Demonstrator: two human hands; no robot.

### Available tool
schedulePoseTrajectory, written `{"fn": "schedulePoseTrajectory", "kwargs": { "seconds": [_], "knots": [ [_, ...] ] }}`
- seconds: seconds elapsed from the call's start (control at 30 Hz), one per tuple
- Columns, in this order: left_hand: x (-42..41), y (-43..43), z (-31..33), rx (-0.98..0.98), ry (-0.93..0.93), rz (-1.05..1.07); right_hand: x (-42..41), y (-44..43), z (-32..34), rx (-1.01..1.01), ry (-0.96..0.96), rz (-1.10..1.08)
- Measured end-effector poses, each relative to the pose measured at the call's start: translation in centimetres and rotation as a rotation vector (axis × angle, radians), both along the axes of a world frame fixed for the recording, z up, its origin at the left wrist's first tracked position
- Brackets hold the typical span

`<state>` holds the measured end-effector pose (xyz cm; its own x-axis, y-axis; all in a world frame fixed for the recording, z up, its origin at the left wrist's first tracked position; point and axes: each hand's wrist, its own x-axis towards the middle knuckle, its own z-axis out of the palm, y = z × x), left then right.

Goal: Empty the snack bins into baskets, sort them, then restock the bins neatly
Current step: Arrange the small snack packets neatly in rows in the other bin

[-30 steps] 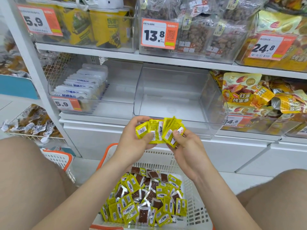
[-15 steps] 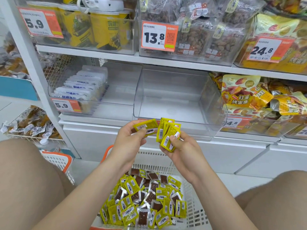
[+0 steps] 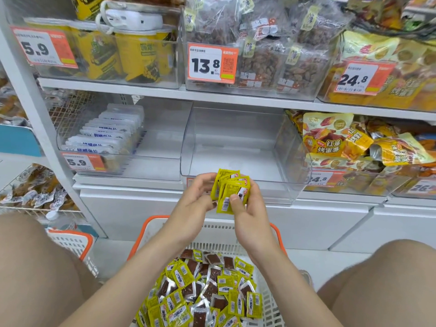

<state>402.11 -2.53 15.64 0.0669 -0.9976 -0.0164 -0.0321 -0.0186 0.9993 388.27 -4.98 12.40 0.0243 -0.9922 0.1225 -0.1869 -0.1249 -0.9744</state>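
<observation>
A small stack of yellow snack packets (image 3: 230, 191) is held upright in front of the shelf. My right hand (image 3: 245, 208) grips the stack from the right, thumb on its front. My left hand (image 3: 197, 199) curls against the stack's left side. Right behind the hands stands a clear plastic bin (image 3: 238, 147) with nothing in it. Below my arms sits a white basket with an orange rim (image 3: 266, 293), holding several loose yellow and brown packets (image 3: 203, 291).
Left of the clear bin, another bin (image 3: 111, 140) holds a row of white packets. A bin of yellow sweet-potato bags (image 3: 358, 149) stands on the right. A second white basket (image 3: 70, 244) sits by my left knee. The upper shelf carries full bins.
My left hand has brought its separate packet to the right and pressed it against the stack in my right hand; both hands now close together on one stack.
</observation>
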Motion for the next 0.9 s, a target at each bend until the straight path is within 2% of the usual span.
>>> {"fn": "schedulePoseTrajectory", "kwargs": {
  "seconds": [0.13,0.23,0.33,0.43,0.53,0.6,0.67,0.77,0.83,0.9],
  "knots": [
    [-1.0,0.8,-0.8,0.035,0.024,-0.040,0.9,1.7,0.1,-0.021,0.172,0.212],
    [-1.1,0.8,-1.1,0.070,0.008,-0.058,1.1,2.5,0.1,-0.048,0.293,0.230],
    [-1.3,0.8,-1.1,0.066,-0.021,-0.023,0.7,2.5,0.6,-0.058,0.247,0.263],
    [-1.2,0.2,-0.8,0.062,-0.025,0.023,0.2,2.4,1.1,-0.105,0.342,0.297],
    [0.0,-0.6,-0.2,0.175,0.189,-0.001,-0.7,1.9,2.1,-0.198,0.414,0.349],
    [0.4,-0.6,0.3,0.240,0.375,-0.107,-1.3,1.5,2.6,-0.272,0.432,0.396],
    [0.5,-0.3,0.9,0.292,0.481,-0.213,-1.9,0.9,2.9,-0.339,0.415,0.390],
    [1.0,-0.3,1.4,0.349,0.546,-0.388,-2.4,0.3,3.4,-0.366,0.392,0.327],
    [1.3,-0.3,1.7,0.396,0.559,-0.475,-2.6,0.0,4.1,-0.387,0.468,0.349],
    [1.6,-0.7,2.4,0.407,0.528,-0.472,-2.4,-0.2,4.9,-0.438,0.550,0.374]
  ]
}}
